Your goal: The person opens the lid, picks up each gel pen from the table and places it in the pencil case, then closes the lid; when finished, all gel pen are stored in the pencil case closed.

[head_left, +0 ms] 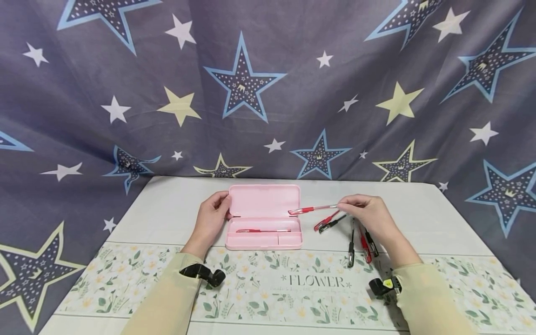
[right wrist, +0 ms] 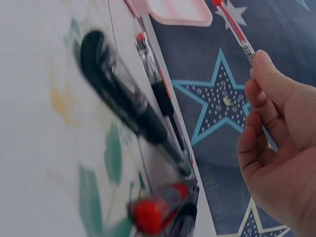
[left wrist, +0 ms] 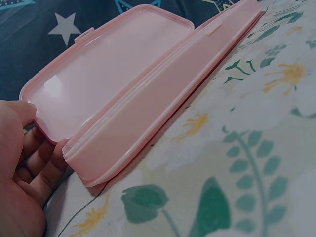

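A pink pencil case (head_left: 264, 201) lies open on the table, its lid tilted back. One red pen (head_left: 261, 231) rests in its long compartment. At the lid's left edge, my left hand (head_left: 210, 217) holds on, thumb (left wrist: 24, 111) in front and fingers lower down beside the hinge. My right hand (head_left: 370, 214) pinches a second red pen (head_left: 307, 210) by its clear rear end. That pen is raised, its capped red end pointing left near the case's right side. Below the right hand lie several red and black pens (head_left: 351, 251), partly hidden by it.
A floral cloth strip (head_left: 251, 288) marked "FLOWER" runs across the white table (head_left: 167, 195) in front of the case. Behind the table hangs a dark star-patterned curtain (head_left: 293, 107). Loose pens (right wrist: 123, 98) fan out close to the right wrist.
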Motion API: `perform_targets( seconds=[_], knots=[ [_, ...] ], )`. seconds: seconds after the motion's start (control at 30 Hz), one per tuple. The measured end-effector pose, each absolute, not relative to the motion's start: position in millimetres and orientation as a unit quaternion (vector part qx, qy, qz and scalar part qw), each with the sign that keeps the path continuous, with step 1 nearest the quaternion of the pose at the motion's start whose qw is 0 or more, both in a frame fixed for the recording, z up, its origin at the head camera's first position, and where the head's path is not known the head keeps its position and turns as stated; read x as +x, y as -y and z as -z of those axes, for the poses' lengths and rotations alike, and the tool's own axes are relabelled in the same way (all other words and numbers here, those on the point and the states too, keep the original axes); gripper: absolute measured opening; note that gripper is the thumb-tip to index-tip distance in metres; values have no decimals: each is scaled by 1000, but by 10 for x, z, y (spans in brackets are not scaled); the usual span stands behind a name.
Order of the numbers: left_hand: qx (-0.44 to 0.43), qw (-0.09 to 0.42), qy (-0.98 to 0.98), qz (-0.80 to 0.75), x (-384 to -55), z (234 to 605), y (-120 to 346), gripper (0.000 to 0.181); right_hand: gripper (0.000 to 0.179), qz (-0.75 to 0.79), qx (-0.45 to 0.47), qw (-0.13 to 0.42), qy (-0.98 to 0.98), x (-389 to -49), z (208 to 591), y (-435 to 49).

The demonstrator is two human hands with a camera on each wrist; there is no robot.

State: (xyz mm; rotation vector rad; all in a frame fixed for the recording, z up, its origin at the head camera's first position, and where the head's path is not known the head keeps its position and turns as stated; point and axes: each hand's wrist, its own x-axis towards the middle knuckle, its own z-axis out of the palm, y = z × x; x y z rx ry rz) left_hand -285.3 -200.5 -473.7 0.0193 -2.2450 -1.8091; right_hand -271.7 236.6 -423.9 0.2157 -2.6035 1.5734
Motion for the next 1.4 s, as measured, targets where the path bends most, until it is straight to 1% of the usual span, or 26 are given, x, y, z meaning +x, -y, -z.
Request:
perform_targets(
  seconds=[0.23, 0.53, 0.83, 1.17, 1.4],
  knots=[
    [11, 125, 775, 620, -2844, 4731, 1999, 28, 30, -510, 76, 51, 855, -2682, 4205, -2211],
    [12, 124, 774, 620, -2849, 4734, 2001, 27, 19, -520, 87, 42, 849, -2693, 4237, -1986],
    [9, 128, 772, 622, -2849, 4746, 2013, 27, 19, -517, 93, 40, 850, -2704, 4228, -1728],
    [11, 130, 772, 622, -2858, 4747, 2007, 27, 17, -525, 91, 21, 846, -2692, 4218, -1416],
    [18, 126, 773, 622, -2852, 4731, 2007, 28, 10, -520, 105, 33, 847, -2683, 4259, -1179]
  ],
)
